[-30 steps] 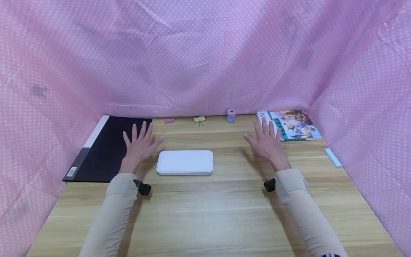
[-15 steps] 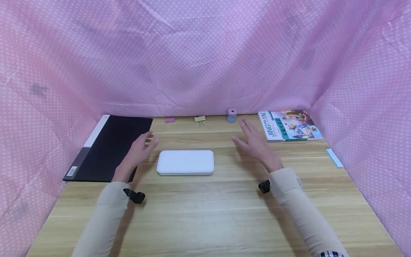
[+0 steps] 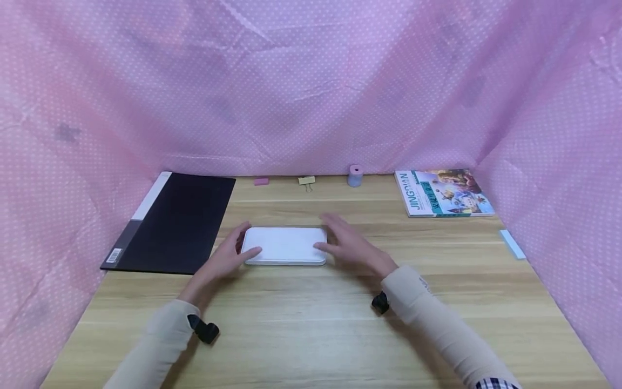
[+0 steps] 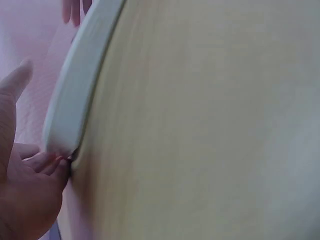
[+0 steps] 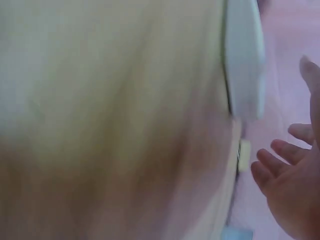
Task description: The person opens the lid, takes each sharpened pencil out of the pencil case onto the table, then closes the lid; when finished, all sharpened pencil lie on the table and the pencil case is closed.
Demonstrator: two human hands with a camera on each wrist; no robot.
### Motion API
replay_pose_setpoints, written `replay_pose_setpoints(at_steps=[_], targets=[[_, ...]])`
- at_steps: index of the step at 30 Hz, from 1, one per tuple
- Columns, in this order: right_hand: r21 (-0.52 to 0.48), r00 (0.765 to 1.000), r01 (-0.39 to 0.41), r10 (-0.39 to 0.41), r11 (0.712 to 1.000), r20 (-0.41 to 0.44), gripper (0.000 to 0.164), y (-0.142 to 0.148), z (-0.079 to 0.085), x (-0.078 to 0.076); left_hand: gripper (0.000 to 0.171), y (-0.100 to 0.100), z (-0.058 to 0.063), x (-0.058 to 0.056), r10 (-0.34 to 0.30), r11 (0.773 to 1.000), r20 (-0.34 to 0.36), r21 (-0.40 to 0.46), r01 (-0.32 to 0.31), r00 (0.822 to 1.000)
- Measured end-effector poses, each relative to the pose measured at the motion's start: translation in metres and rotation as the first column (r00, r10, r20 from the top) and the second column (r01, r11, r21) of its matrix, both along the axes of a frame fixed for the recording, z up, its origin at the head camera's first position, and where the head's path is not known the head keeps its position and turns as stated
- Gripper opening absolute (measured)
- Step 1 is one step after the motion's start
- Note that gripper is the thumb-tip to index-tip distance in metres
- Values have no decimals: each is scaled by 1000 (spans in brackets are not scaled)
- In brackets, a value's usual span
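A flat white case (image 3: 285, 245) with rounded corners lies on the wooden table between the two hands. My left hand (image 3: 227, 256) is at its left end, the thumb reaching over the near corner in the head view. In the left wrist view, the fingertips of the left hand (image 4: 35, 195) are right at the lower edge of the case (image 4: 75, 95), while the thumb stands apart from it. At the opposite end, my right hand (image 3: 351, 244) is slightly blurred, thumb over the corner. The right wrist view has the right hand (image 5: 295, 185) with spread fingers, apart from the case (image 5: 244, 65).
A black folder (image 3: 180, 227) lies at left. Along the back are a pink eraser (image 3: 261, 181), a binder clip (image 3: 306, 181) and a small pink-and-blue cylinder (image 3: 355, 176). A magazine (image 3: 444, 193) and a light blue strip (image 3: 512, 244) lie at right. Pink dotted cloth (image 3: 311, 86) surrounds the table.
Both hands have moved inward and toward the person, from over the folder and beside the magazine to the two ends of the white case. The case has stayed in place.
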State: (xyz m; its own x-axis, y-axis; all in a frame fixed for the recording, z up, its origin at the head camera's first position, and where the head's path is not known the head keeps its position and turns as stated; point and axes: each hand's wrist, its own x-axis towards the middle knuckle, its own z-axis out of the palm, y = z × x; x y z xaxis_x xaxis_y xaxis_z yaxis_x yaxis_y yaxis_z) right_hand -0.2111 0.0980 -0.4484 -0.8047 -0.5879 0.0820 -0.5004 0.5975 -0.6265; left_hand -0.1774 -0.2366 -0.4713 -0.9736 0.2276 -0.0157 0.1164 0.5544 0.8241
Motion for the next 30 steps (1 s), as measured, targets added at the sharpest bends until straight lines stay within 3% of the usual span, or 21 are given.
replay_pose_setpoints(at_steps=[7,15,30], targets=[[78,997,-28,22,997,76,88,-20,-11,16,120,10,-9,4,-10,991,-44,-132,4,999],[91,995,-44,35,995,98,97,-21,-10,15,116,12,-15,3,18,985,-123,-166,-39,992],[139,999,-48,49,989,-2,89,-18,-11,16,120,17,-18,5,74,971,-170,-214,-110,983]])
